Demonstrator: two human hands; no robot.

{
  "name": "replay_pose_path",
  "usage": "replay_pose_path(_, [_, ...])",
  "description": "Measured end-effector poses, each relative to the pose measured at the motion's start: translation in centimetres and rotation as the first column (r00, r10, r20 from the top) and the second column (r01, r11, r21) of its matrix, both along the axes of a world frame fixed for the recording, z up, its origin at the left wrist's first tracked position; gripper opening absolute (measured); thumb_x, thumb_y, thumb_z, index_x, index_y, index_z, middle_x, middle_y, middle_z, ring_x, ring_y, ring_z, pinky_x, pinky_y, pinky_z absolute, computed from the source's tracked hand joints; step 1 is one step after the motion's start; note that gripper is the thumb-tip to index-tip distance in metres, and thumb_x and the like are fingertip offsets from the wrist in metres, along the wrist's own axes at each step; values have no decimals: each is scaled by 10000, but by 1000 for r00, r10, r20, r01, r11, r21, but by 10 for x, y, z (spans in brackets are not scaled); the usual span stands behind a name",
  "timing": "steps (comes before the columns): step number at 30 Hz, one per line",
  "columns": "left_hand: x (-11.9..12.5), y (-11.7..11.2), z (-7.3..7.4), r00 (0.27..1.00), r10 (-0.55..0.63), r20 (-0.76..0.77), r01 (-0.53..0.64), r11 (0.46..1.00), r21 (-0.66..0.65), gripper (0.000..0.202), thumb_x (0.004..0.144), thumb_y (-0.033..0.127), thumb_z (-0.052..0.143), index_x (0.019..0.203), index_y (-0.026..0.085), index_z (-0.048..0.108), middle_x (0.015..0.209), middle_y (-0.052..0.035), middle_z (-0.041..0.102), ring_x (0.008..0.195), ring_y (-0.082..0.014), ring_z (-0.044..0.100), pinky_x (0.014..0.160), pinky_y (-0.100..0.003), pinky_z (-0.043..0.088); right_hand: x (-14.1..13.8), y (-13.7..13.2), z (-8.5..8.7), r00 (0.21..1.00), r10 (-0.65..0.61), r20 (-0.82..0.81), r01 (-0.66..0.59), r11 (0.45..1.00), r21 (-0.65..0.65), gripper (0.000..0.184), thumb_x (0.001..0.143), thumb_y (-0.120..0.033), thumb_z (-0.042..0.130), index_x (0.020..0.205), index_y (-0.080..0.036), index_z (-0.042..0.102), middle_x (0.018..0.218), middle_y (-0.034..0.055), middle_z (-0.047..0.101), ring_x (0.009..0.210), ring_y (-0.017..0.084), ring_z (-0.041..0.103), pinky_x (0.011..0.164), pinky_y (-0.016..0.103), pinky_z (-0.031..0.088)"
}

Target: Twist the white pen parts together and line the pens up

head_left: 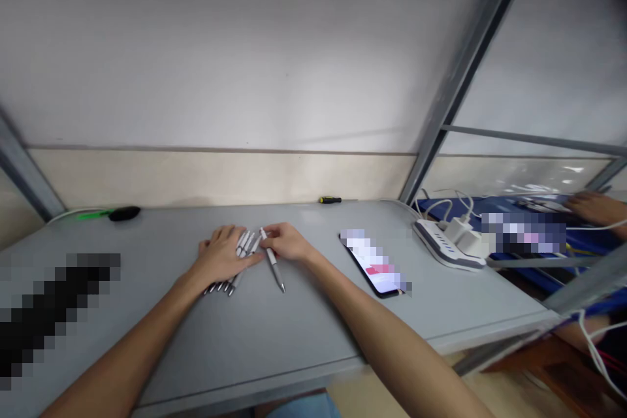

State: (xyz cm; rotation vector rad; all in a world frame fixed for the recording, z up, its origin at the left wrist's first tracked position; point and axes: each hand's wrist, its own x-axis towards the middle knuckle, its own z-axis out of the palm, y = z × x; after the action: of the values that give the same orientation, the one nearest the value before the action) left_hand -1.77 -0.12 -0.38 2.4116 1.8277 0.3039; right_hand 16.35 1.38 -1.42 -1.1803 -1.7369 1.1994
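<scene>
My left hand (223, 255) lies flat, fingers spread, on a row of several white pens (230, 284) on the grey table (274, 333); their tips stick out below my palm. My right hand (287, 241) pinches the upper end of one more white pen (273, 264), which slants down and right beside the row, its silver tip resting on the table.
A phone (375, 264) lies to the right of my hands. Farther right sits a white power strip (448, 241) with plugs and cables. A small yellow-handled screwdriver (330, 199) and a black object (124, 213) lie by the wall. Another person's hand (595, 206) works at far right.
</scene>
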Motion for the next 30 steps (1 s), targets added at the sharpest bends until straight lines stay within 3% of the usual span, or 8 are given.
replay_pose_path(5, [0,0,-2,993,-113,31,114,993,-27,679,790,661,433,1384,339,370,1471,-55,386,1347,-320,315,1016,-512,311,-2,-2,2,997,44,-66,-47,998,-41,269,699,-183,601,942,-149,712,615,-22,593,498,88,478,492,202,373])
replay_pose_path(10, [1,1,-3,995,-95,10,95,995,-34,654,813,636,429,1381,315,385,1486,-81,366,1366,-329,291,1032,-538,288,-3,-5,5,983,115,-141,-126,989,-73,283,703,-182,603,963,-142,707,710,2,638,520,83,475,501,199,387])
replay_pose_path(18, [0,3,-8,996,-85,-36,84,996,-15,646,845,646,342,1392,303,360,1498,-83,344,1376,-325,273,1019,-570,308,-4,-6,4,980,154,-128,-165,983,-79,297,701,-146,563,965,-158,697,750,8,658,519,88,493,508,209,405])
replay_pose_path(24, [-1,3,-8,995,-86,-43,86,996,-16,621,851,670,288,1350,317,396,1506,-89,328,1373,-324,276,1003,-577,315,-7,-9,7,997,76,-29,-74,995,62,321,682,-122,556,962,-164,707,802,12,664,556,94,510,544,213,423])
replay_pose_path(30, [-2,4,-8,996,-76,-40,75,997,-35,636,849,643,335,1378,291,370,1510,-107,315,1378,-318,263,1021,-558,298,-8,-10,6,996,89,29,-92,986,139,331,676,-104,558,960,-175,713,829,16,688,671,126,565,631,221,431])
